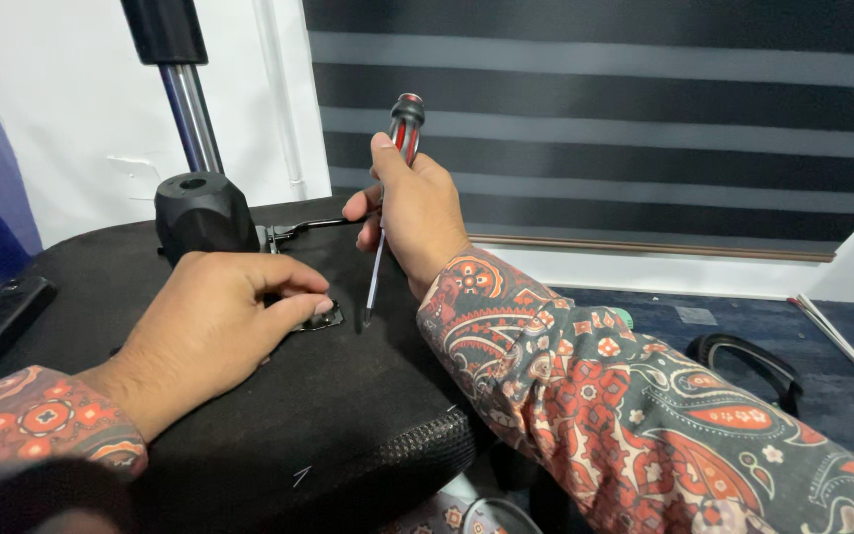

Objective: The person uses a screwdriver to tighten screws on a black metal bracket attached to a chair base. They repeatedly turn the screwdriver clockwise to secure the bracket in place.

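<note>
Screwdriver [387, 213], red-black handle, slim shaft, is standing near-upright, tip touching the black seat underside [348, 415] mid-surface. Small metal bracket [320, 318], probably a plate, is lying flat just beside the tip.

There is a single view, taken from a camera on the person's head. It looks forward and down from close range, over both forearms, which enter from the lower left and lower right of the frame. The left hand [214, 316] sits left of centre and the right hand [412, 213] just above centre, so the working spot falls near the middle of the frame. The black padded seat underside [249, 435] fills the lower left and centre. The view faces a wall with a striped dark blind [644, 119] across the upper right, and a chrome gas-lift column [190, 114] rises at the upper left. Dark carpet [743, 326] shows at the right.
</note>
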